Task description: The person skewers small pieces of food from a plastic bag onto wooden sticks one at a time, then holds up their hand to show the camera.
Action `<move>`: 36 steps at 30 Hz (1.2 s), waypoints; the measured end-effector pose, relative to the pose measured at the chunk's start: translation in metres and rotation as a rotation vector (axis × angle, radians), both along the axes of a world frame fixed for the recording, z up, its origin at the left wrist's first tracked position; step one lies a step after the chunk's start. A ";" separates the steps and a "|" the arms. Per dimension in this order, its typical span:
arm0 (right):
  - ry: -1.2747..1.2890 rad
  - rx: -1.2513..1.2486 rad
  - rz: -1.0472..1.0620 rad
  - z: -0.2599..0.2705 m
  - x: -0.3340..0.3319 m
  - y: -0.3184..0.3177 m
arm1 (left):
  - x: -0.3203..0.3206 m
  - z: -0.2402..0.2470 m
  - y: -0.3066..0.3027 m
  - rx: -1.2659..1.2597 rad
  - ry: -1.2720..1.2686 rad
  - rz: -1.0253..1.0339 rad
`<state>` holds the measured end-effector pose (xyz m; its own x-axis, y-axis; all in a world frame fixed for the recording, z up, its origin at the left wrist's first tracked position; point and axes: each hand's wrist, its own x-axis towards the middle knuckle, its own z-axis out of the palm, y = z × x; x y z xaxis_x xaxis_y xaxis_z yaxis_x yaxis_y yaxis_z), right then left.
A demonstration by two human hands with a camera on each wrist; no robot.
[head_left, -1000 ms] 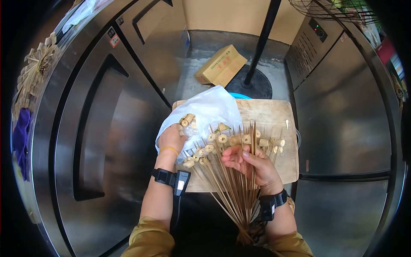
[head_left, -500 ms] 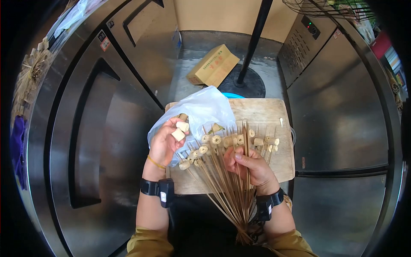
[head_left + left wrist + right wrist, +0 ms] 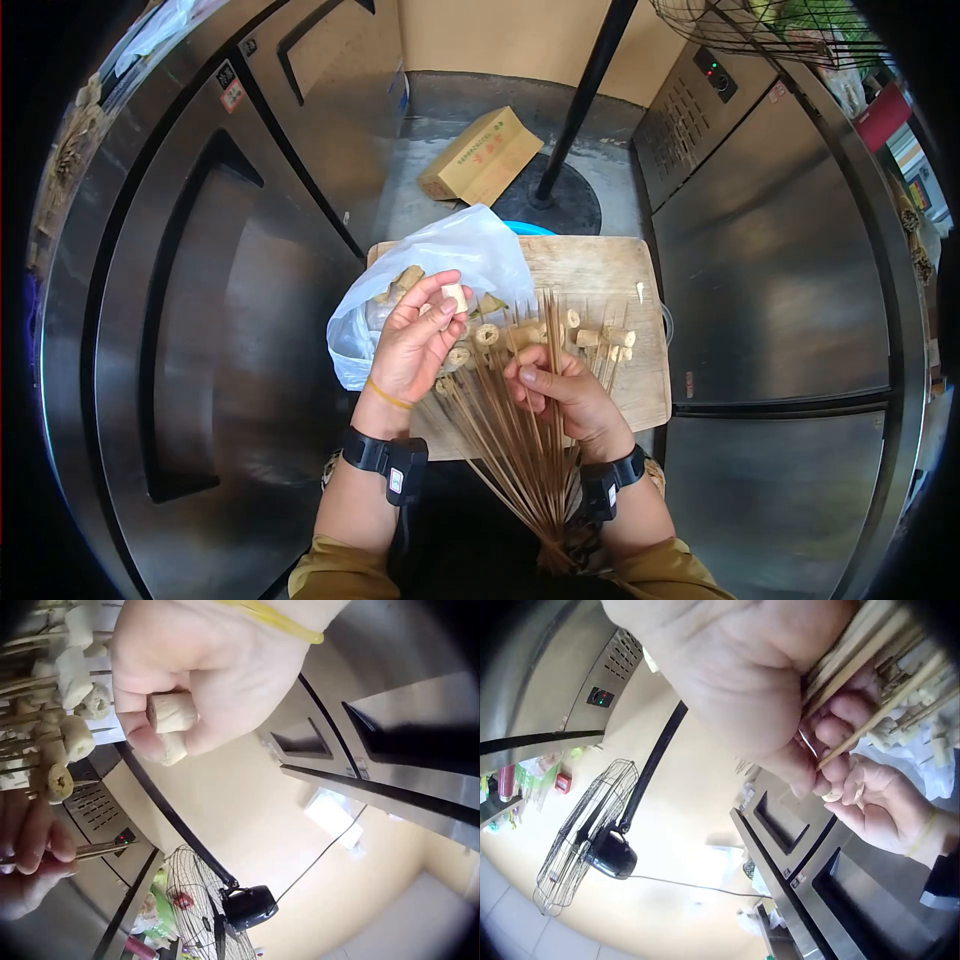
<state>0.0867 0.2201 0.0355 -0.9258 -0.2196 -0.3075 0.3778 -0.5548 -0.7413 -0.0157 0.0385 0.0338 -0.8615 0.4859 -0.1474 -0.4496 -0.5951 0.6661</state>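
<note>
My left hand (image 3: 408, 352) is raised over the near edge of a white plastic bag (image 3: 470, 245) and pinches short pale rolls, like rolled bean curd, between thumb and fingers. One roll (image 3: 455, 297) shows in the head view; a second roll (image 3: 174, 748) appears below it in the left wrist view. Several thin wooden skewers (image 3: 553, 330) stand upright in my right hand (image 3: 580, 395), gripped by thumb and curled fingers. Beside that hand, other skewers (image 3: 480, 400) fan out, with roll pieces (image 3: 487, 334) threaded near their pointed tips. Their lower ends gather near my body.
A wooden board (image 3: 600, 265) lies under the bag and the threaded rolls. More rolls (image 3: 405, 283) are at the bag's mouth. Steel cabinets (image 3: 770, 250) flank both sides. Behind the board are a cardboard box (image 3: 485, 160) and a black pole (image 3: 585, 100) on a round base.
My left hand has come up from the bag with rolls and moved right, closer to the skewers. My right hand's fingers have curled in around the skewers. The head view has shifted slightly.
</note>
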 end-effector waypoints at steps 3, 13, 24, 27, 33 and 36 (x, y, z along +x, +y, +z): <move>-0.018 0.044 -0.004 0.004 0.000 -0.001 | 0.001 0.001 0.004 -0.012 0.019 0.001; -0.043 0.092 0.029 0.015 -0.003 -0.005 | 0.005 0.010 0.012 0.006 0.010 -0.029; -0.070 0.143 0.049 0.014 -0.004 -0.008 | 0.008 0.010 0.013 -0.127 0.161 -0.007; -0.079 0.148 0.049 0.013 -0.004 -0.009 | 0.010 0.011 0.013 -0.243 0.260 0.031; -0.075 0.173 0.046 0.013 -0.004 -0.010 | 0.012 0.021 0.012 -0.567 0.535 0.069; -0.067 0.200 0.032 0.013 -0.004 -0.012 | 0.013 0.024 0.012 -0.674 0.677 0.105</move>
<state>0.0830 0.2084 0.0489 -0.8955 -0.1770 -0.4084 0.4448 -0.3863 -0.8080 -0.0032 0.0507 0.0577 -0.9007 0.3965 0.1774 0.1899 -0.0079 0.9818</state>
